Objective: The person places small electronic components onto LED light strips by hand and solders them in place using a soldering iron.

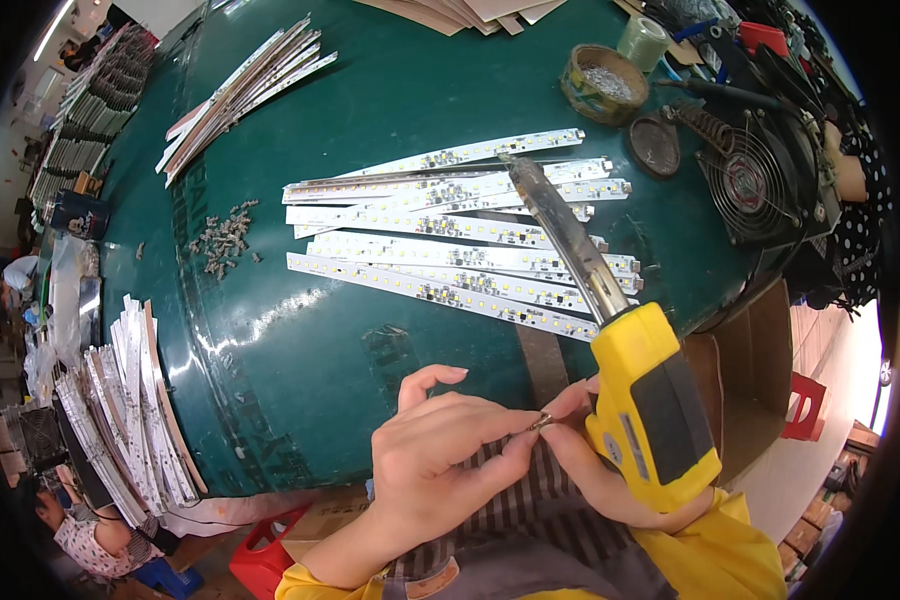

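Above my lap at the front edge of the table, my left hand (440,445) pinches a tiny metallic part (541,422) between thumb and finger. My right hand (600,475) meets it there, its thumb and finger also at the part. A yellow and black soldering gun (655,400) rests in my right hand, its long metal barrel pointing up and left over the boards; the grip on it is partly hidden. Just beyond lie several white LED strip boards (460,255), fanned and overlapping. To their left sits a loose pile of small metallic parts (222,240).
More strips lie in a bundle (245,95) at the far left and a stack (135,410) at the left edge. A round tub (602,82), a small dark dish (654,146), a coiled stand (708,128) and a fan (755,185) occupy the right. Another person sits at lower left.
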Tool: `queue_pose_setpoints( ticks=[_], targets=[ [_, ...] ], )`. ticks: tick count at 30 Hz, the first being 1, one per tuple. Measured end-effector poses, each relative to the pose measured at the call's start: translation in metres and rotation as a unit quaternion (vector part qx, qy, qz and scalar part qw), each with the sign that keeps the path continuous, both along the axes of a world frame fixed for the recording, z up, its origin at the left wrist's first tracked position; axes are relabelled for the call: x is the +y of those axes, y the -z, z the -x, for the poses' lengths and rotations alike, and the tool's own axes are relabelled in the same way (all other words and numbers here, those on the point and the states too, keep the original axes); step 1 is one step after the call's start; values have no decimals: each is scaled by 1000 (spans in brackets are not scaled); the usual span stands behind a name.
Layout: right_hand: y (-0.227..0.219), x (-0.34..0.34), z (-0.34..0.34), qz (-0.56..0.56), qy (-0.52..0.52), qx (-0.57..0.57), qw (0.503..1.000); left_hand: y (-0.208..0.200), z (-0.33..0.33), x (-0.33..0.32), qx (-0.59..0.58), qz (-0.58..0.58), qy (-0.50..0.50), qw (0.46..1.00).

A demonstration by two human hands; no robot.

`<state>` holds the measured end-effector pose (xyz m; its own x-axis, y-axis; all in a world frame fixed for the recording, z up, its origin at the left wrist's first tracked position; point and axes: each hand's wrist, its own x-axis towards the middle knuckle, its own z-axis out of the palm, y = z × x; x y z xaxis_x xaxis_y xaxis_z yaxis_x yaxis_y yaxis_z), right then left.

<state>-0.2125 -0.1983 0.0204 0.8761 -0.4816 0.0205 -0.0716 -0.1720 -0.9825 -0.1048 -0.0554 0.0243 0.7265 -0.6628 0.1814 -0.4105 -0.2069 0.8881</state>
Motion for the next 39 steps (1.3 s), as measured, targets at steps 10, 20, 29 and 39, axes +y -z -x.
queue_pose_setpoints(
  ticks=[10, 20, 29, 39],
  targets=[
    [-12, -3, -7, -106, 3, 20, 994, -7, 0, -1, -74, -48, -4, 996],
    [-25, -11, -2, -109, -41, 127, 985, 41, -133, 94, -325, -279, -247, 869],
    [-28, -12, -4, -109, -52, 159, 980, 12, -62, 54, -174, -86, -228, 954],
    [-28, -9, -1, -177, -54, 126, 975, 35, 18, -11, 278, 201, 17, 939]
  ],
)
